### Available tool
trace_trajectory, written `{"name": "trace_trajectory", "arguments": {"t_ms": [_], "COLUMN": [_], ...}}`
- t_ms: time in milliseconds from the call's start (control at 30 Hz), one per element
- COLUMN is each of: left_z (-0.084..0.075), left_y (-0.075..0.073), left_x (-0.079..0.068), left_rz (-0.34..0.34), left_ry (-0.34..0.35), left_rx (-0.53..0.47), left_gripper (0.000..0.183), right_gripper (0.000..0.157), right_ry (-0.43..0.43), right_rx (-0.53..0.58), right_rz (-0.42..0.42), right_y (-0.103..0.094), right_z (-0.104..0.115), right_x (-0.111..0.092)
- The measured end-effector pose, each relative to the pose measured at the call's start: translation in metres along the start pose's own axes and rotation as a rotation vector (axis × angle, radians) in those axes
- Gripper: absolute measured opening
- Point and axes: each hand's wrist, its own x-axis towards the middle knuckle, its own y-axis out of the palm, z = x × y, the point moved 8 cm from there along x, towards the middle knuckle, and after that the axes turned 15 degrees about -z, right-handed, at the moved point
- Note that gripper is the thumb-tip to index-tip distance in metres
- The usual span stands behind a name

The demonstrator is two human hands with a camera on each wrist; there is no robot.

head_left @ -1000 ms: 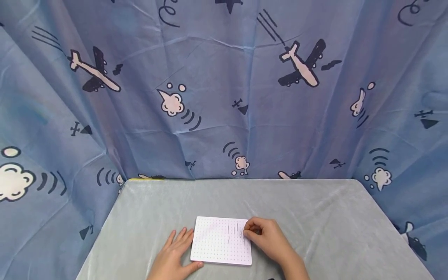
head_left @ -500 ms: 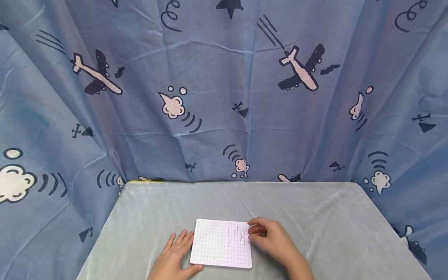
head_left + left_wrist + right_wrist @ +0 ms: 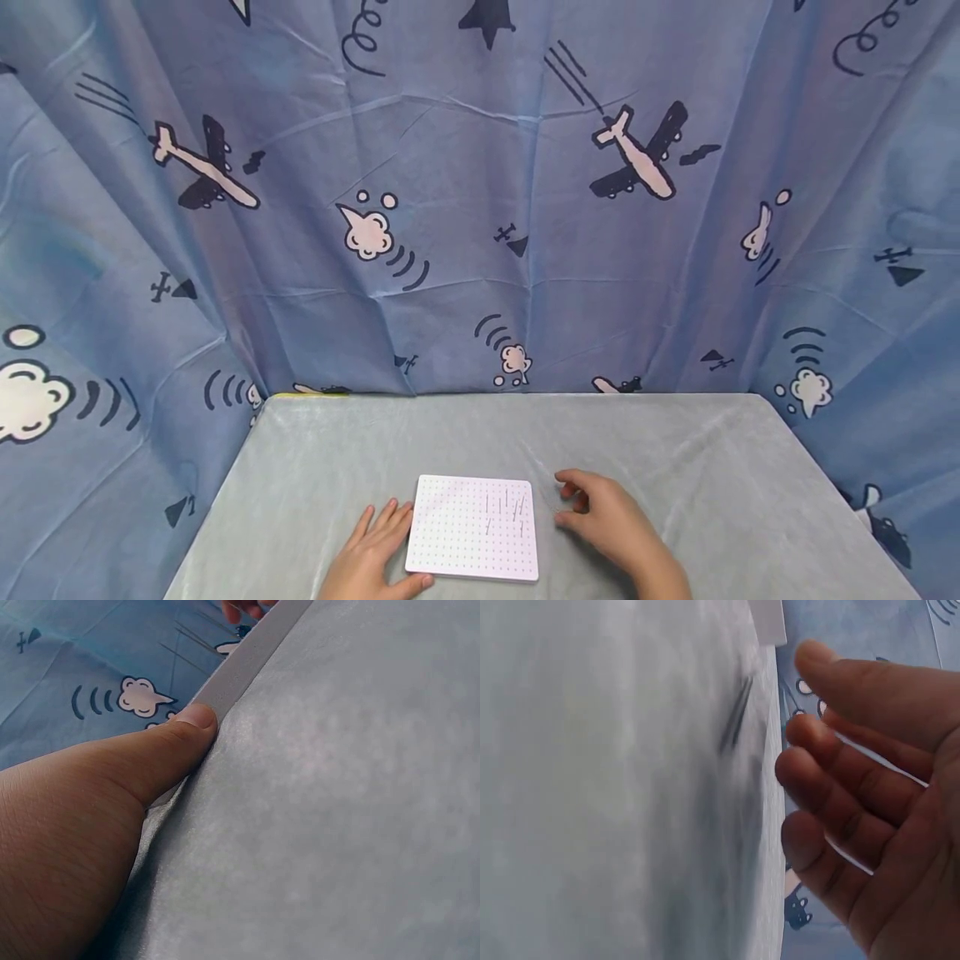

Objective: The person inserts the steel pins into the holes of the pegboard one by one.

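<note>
A white board (image 3: 450,537) with a grid of small holes lies on the grey cloth. Several thin dark pins (image 3: 515,510) stand up from its right half; in the left wrist view they show as fine lines (image 3: 199,645) above the board's edge (image 3: 240,671). My left hand (image 3: 367,554) rests flat at the board's left side, fingers spread, with the thumb touching its front edge near the corner. Off the right side, my right hand (image 3: 615,518) hovers over the cloth, fingers loosely curved, thumb apart, holding nothing visible. Near its fingers lie two thin dark pins (image 3: 737,716).
Grey cloth (image 3: 675,450) covers the table around the board. A blue curtain (image 3: 450,208) printed with planes and clouds hangs behind the table's back edge and along both sides.
My right hand has let go of a pin at the board's upper right, which stands there, and moved right, off the board, its fingers parting. My left hand stays by the board.
</note>
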Motion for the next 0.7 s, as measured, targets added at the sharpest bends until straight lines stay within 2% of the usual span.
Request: {"name": "trace_trajectory", "arguments": {"t_ms": [200,367,700], "left_z": [-0.001,0.000,-0.001], "left_y": [0.000,0.000,0.002], "left_x": [0.000,-0.001,0.000], "left_rz": [0.007,0.003,0.015], "left_ry": [-0.006,0.001,0.006], "left_rx": [-0.017,-0.023,-0.004], "left_gripper": [0.101,0.100,0.102], "right_gripper": [0.039,0.029,0.023], "right_ry": [0.102,0.103,0.117], "right_rx": [-0.100,-0.158,-0.167], "right_rz": [0.007,0.011,0.056], "right_y": [-0.004,-0.005,-0.001], "right_z": [-0.013,-0.015,-0.014], "right_x": [0.000,-0.001,-0.004]}}
